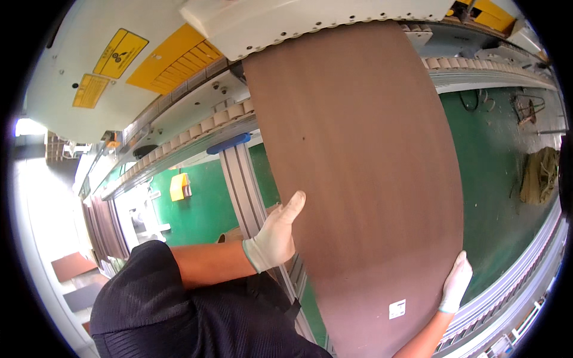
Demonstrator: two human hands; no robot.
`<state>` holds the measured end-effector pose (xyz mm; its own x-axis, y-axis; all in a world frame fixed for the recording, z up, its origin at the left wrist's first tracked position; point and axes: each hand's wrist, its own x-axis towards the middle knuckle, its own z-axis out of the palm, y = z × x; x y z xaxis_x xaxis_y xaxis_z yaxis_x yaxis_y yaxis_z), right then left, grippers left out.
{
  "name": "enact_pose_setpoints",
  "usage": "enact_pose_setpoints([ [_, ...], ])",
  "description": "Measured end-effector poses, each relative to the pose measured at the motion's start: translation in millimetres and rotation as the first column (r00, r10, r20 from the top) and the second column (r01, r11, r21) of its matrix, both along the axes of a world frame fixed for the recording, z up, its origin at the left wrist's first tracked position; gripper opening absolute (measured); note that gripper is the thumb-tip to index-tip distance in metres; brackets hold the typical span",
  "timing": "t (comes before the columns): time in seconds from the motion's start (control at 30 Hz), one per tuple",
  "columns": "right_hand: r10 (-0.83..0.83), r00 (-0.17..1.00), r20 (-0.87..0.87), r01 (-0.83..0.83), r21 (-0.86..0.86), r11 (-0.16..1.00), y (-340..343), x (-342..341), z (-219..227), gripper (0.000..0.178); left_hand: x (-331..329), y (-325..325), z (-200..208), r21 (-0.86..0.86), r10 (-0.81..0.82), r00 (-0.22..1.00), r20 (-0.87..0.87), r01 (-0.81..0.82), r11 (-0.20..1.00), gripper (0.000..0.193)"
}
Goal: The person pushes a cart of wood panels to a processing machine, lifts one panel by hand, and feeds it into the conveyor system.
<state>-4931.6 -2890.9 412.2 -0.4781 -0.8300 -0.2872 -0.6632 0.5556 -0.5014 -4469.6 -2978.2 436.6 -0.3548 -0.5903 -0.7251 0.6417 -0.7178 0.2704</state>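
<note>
A long brown board (364,179) lies in front of me, its far end under the white machine housing (310,21). My left hand (279,232), in a white glove, grips the board's left edge with the thumb on top; its other fingers are hidden below. On the right edge, nearer to me, my gloved right hand (456,283) holds the board, most of its fingers out of sight underneath. A small white label (397,308) sticks to the board's near part, and a small dark spot (303,138) shows farther up.
A toothed conveyor track (209,123) runs across on both sides of the board. Left of it stands an aluminium rail (242,185) with a blue end. A yellow box-like thing (179,187) is on the green floor (203,209). Dark olive cloth (539,176) lies at the far right.
</note>
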Motion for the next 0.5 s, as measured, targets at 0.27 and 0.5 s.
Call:
enact_pose_setpoints([
  [0.27, -0.048, 0.998, -0.029, 0.048, 0.013, 0.999, 99.4, -13.1, -13.1, 0.053, 17.9, 77.2, -1.5, 0.22, -0.199, 0.98, -0.009, 0.196, 0.956, 0.067],
  [0.5, 0.031, 0.989, -0.143, -0.021, 0.071, 0.997, 119.1, -13.8, -9.0, 0.05, 30.7, 95.8, -8.3, 0.14, -0.273, 0.96, -0.054, 0.278, 0.95, 0.059],
])
